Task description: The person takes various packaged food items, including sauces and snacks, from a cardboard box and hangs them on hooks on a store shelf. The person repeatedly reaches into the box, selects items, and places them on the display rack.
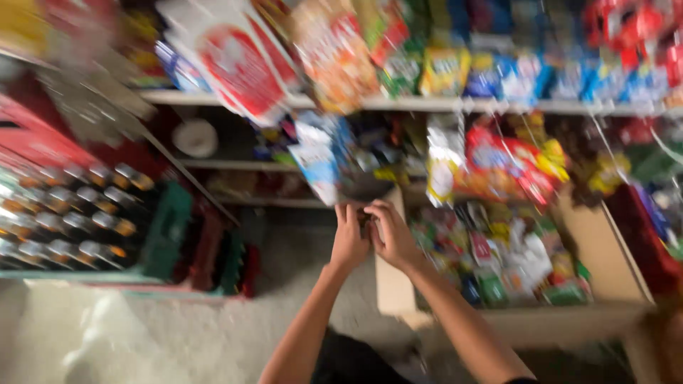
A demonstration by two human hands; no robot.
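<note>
Cardboard box point(605, 256) with small snack packets stands on the floor under the shelves, and both hands meet at its near left corner, where a flap point(390, 284) rises. The left hand point(349, 238) and the right hand point(393, 235) are pressed close together with fingers curled around something small and dark between them; the picture is too blurred to say what it is, or how tightly it is gripped. The fingers look mostly closed, not spread.

To do this well, I think the hands should stay low and close to the corner, and the head should hold steady, because the strong blur suggests fast movement and small things slip easily.

Hanging snack bags point(509, 163) hang just above the box and a blue and white packet point(316, 160) hangs directly over the hands, so lifting the arms could knock them. On the left, rows of bottles point(67, 213) lie in a red rack, with a green crate point(167, 231) beside it. The grey floor point(178, 334) in front shows a pale plastic bag point(107, 334).
</note>
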